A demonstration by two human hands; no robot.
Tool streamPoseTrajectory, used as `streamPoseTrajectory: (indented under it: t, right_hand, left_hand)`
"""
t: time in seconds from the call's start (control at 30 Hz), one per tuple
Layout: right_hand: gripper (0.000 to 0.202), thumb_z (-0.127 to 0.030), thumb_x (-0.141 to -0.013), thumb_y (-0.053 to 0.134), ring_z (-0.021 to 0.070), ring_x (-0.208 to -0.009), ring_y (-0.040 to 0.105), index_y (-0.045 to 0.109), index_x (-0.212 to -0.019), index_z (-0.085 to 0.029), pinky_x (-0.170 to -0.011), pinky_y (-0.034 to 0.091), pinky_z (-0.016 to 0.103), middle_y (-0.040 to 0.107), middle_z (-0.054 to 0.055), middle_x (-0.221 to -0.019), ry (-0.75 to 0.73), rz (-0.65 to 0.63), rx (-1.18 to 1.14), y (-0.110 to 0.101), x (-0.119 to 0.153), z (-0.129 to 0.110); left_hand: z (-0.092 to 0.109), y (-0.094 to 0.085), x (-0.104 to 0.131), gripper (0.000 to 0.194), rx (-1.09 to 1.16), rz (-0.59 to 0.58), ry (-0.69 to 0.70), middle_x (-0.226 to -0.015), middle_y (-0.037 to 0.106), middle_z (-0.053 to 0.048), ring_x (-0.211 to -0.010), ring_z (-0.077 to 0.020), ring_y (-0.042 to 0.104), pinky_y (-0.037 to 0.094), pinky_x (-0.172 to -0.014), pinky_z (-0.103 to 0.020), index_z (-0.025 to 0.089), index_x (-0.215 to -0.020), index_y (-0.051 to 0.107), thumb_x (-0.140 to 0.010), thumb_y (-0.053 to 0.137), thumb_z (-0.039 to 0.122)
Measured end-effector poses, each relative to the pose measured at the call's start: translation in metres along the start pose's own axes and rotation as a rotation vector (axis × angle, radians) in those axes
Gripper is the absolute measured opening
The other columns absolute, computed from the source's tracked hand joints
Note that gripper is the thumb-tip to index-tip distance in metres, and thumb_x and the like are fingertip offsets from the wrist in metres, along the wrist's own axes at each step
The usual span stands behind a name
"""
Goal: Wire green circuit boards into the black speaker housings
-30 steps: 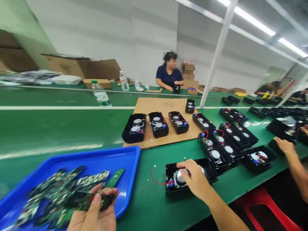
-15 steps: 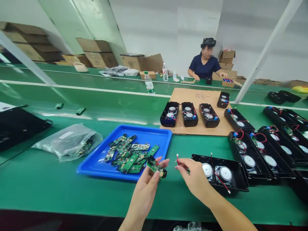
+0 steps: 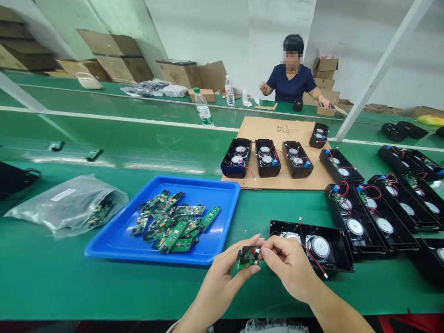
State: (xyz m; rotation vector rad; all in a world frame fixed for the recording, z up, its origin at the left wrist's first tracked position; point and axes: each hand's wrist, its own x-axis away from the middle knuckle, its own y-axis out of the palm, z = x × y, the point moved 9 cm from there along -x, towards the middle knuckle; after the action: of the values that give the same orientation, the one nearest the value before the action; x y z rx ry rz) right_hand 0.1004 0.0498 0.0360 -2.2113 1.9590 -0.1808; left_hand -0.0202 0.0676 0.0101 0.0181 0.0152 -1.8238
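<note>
Between its thumb and fingers, my left hand [image 3: 231, 268] grips a small green circuit board [image 3: 248, 257]. My right hand [image 3: 289, 266] pinches a wire connector [image 3: 257, 250] with a white plug end, held against the board's edge; whether it is seated I cannot tell. Just behind my right hand lies a black speaker housing [image 3: 336, 252] with two round white-centred speakers and loose red-black wires. Left of my hands, a blue tray [image 3: 104, 252] bears a heap of similar green boards [image 3: 173, 226].
A clear plastic bag [image 3: 69, 203] with boards lies left of the tray. Several black housings [image 3: 355, 226] stand at right, others on a cardboard sheet [image 3: 263, 127]. A water bottle [image 3: 203, 108] stands behind. Across the bench sits a co-worker [image 3: 293, 81], one hand at a small box.
My left hand has carried the board rightward, away from the tray, to meet my right hand. The connector is now at the board. The co-worker has raised one hand.
</note>
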Motion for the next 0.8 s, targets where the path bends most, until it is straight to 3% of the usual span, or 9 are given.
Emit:
streamPoseTrajectory:
  t: [0.2,0.43,0.63,0.73,0.8]
  right_hand:
    - [0.025,-0.027,-0.076,0.043,0.0074,-0.043,0.028,0.037,-0.053,-0.020,-0.042,0.021,0.020,0.029,-0.007,-0.046,0.014,0.041,0.076,-0.007,-0.001,-0.002]
    - [0.023,-0.024,-0.077,0.040,0.0071,-0.042,0.030,0.036,-0.054,-0.020,-0.040,0.022,0.020,0.033,-0.006,-0.046,0.007,0.062,0.114,-0.010,0.000,0.000]
    - [0.025,-0.022,-0.080,0.043,0.0069,-0.041,0.035,0.041,-0.055,-0.020,-0.041,0.028,0.018,0.039,-0.006,-0.045,0.023,0.036,0.066,-0.005,-0.003,0.008]
    - [0.023,-0.023,-0.089,0.041,0.0105,-0.057,0.054,0.058,-0.074,-0.018,-0.056,0.042,0.020,0.060,-0.001,-0.061,-0.034,-0.043,0.133,-0.014,0.003,0.002]
    - [0.024,-0.025,-0.093,0.039,0.0147,-0.082,0.059,0.061,-0.099,-0.020,-0.076,0.045,0.026,0.066,0.003,-0.086,-0.124,0.024,0.252,-0.043,0.015,-0.006]
  left_hand:
    - [0.011,0.010,-0.005,0.036,-0.087,-0.078,0.167,-0.100,0.074,-0.008,-0.092,-0.0302,0.068,0.054,-0.082,-0.040,0.029,-0.101,0.072,-0.067,0.071,0.019]
    - [0.024,0.014,-0.010,0.031,-0.116,-0.121,0.179,-0.088,0.075,-0.011,-0.080,-0.0274,0.070,0.055,-0.075,-0.034,0.026,-0.097,0.074,-0.067,0.068,0.018]
    - [0.026,0.027,-0.003,0.038,-0.378,-0.178,0.349,-0.100,0.074,-0.008,-0.088,-0.0227,0.069,0.056,-0.078,-0.030,0.026,-0.115,0.065,-0.079,0.057,0.017]
    - [0.026,0.026,-0.001,0.034,-0.495,-0.178,0.364,-0.107,0.072,-0.006,-0.097,-0.0211,0.067,0.054,-0.084,-0.031,0.025,-0.116,0.063,-0.083,0.054,0.021]
    - [0.026,0.015,-0.002,0.028,-0.548,-0.133,0.312,-0.104,0.073,-0.005,-0.096,-0.0220,0.068,0.053,-0.086,-0.032,0.024,-0.108,0.066,-0.081,0.058,0.027]
